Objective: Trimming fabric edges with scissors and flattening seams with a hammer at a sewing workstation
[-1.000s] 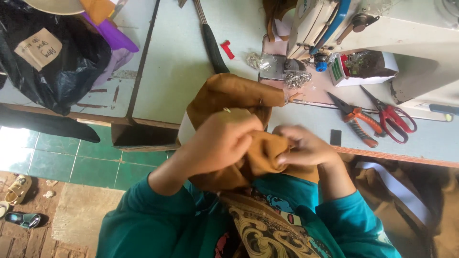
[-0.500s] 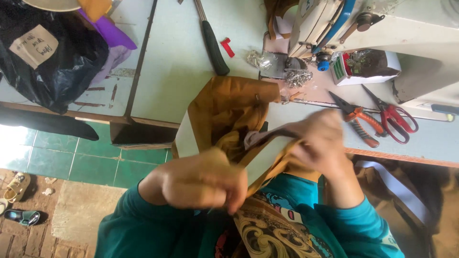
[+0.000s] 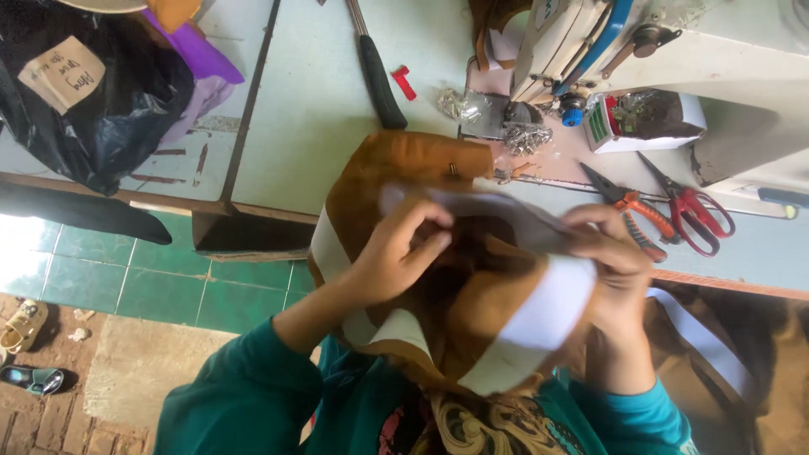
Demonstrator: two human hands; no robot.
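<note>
Holding a brown garment (image 3: 438,253) with white bands between both hands, the person sits close against the table edge, chest under the cloth. The garment hangs from the hands over the lap and its far end lies on the table (image 3: 312,101).

Left hand (image 3: 396,253): fingers curled, thumb and forefinger pinched on a fold near the garment's middle, knuckles up, wrist bent inward. Forearm runs down-left into a teal sleeve (image 3: 244,388).

Right hand (image 3: 611,261): closed on the garment's right edge, where a white band wraps round; fingers over the top, thumb hidden beneath. Forearm runs straight down toward the body.

The two hands stand near each other, with the cloth stretched between them.

Surface: a pale green table, worn, with a seam down its left part. Just beyond the right hand lie orange pliers (image 3: 628,206) and red scissors (image 3: 691,206), side by side and apart from the cloth. Farther back stands a sewing machine (image 3: 674,42), with a small box (image 3: 645,118) of dark bits at its foot and metal scraps (image 3: 527,139) beside it. A black-handled tool (image 3: 379,80) lies lengthwise mid-table. At the far left sits a black bag (image 3: 101,109) with purple cloth (image 3: 198,63) against it.

Floor: green tiles (image 3: 126,270) beneath the table, brick (image 3: 50,421) farther left, sandals (image 3: 25,324) on it.
</note>
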